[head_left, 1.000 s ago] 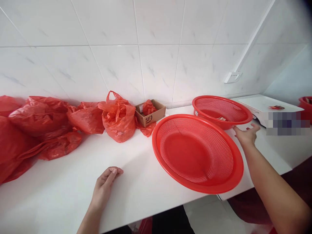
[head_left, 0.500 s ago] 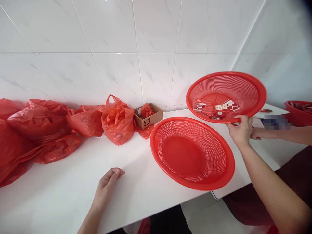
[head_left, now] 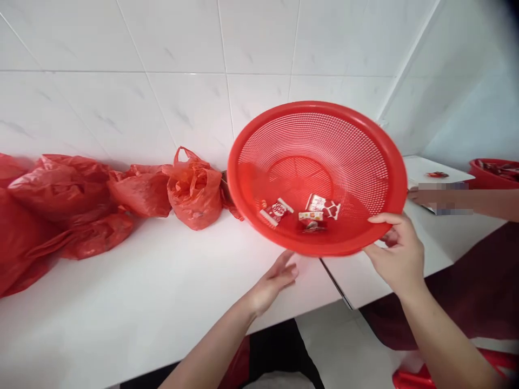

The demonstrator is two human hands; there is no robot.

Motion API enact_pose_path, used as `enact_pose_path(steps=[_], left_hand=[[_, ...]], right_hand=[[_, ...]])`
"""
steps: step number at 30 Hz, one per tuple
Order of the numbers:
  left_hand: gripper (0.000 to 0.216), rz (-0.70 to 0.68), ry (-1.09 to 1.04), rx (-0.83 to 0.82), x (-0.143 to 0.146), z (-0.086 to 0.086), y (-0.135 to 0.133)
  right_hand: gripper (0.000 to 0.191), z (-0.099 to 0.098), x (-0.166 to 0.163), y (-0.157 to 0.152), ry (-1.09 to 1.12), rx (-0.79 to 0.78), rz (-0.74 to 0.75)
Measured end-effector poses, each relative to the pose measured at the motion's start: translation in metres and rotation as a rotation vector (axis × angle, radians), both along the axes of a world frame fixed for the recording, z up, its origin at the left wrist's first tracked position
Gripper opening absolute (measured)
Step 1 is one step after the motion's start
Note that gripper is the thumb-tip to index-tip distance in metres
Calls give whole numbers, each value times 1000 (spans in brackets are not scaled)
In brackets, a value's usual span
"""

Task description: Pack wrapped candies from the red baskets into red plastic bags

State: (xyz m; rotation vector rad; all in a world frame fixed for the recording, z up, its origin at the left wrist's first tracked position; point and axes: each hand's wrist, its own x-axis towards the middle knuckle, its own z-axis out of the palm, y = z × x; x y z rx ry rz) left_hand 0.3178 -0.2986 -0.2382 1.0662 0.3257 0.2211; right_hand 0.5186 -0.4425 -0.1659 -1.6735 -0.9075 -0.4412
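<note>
My right hand [head_left: 399,254] grips the lower right rim of a red plastic mesh basket [head_left: 365,156], thumb on the rim and fingers beneath. The basket is raised over the table and tilted towards me. In it lie several small wrapped snacks, among them a red-and-white packet [head_left: 277,212] and a white packet with red patches [head_left: 323,206]. My left hand [head_left: 278,278] is just below the basket's lower rim, with fingers apart and nothing held. I cannot make out a separate second basket; the raised one may hide it.
Several red plastic bags [head_left: 194,197] line the wall on the white table [head_left: 162,286]. At right, a co-worker's arm [head_left: 486,204] reaches over an adjoining table [head_left: 438,256]. Beyond it stands a red container [head_left: 494,174] of packets. A gap [head_left: 336,283] separates the tables.
My right hand has brought the snack basket left and nearer. My left hand has moved right, opening beside its rim. The empty basket on the table is no longer distinguishable.
</note>
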Motion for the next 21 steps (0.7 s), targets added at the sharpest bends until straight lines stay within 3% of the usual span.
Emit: enact_pose_path(steps=[3, 6, 10, 16, 21], left_hand=[[47, 67, -16, 31, 11, -2, 4], [42, 110, -25, 23, -6, -6, 3], [41, 286, 27, -18, -55, -16, 12], [40, 662, 87, -110, -140, -26, 47], [31, 808, 85, -164, -192, -27, 62]], right_hand=[[30, -3, -26, 0, 22, 16, 140], [32, -12, -41, 4, 2, 34, 221], [34, -30, -58, 10, 37, 32, 297], [33, -66, -92, 9, 197, -27, 430], [30, -84, -82, 4, 279, -143, 318]])
